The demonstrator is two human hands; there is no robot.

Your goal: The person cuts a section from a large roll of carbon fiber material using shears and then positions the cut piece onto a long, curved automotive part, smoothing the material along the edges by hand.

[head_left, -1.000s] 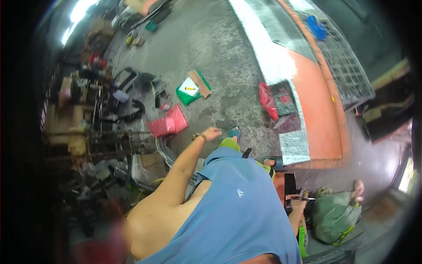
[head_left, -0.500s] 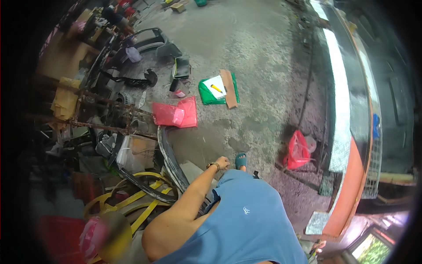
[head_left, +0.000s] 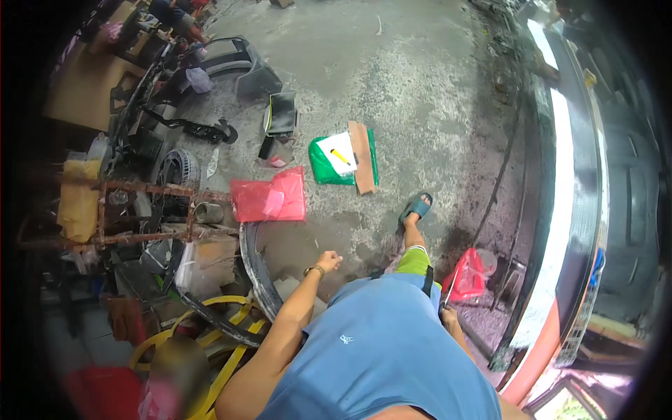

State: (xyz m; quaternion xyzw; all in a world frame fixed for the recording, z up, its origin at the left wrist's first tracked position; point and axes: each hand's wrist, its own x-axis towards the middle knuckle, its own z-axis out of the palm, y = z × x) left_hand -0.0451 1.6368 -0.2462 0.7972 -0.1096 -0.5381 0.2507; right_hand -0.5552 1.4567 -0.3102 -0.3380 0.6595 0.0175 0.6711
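My left hand (head_left: 330,261), with a band on its wrist, hangs in front of me over the floor, its fingers curled and nothing visible in them. Low at my right side, partly behind my blue top, my right hand (head_left: 449,315) is closed around a thin metallic tool (head_left: 448,295) pointing forward; its kind is unclear. Nearest ahead of the left hand lies a folded red plastic sheet (head_left: 269,196). Right of that, a green plastic sheet (head_left: 323,166) bears a white sheet (head_left: 332,145), a yellow-handled tool (head_left: 341,157) and a brown cardboard strip (head_left: 362,157).
A red plastic bag (head_left: 467,274) stands on the floor to my right, beside a long panel (head_left: 562,210). Dark car parts (head_left: 255,77), a rusty metal frame (head_left: 147,187) and yellow straps (head_left: 217,371) crowd the left. Another person (head_left: 168,12) is at the far left.
My right foot has stepped forward. My left hand has swung slightly left, and my right hand has come forward from behind my body with the thin tool.
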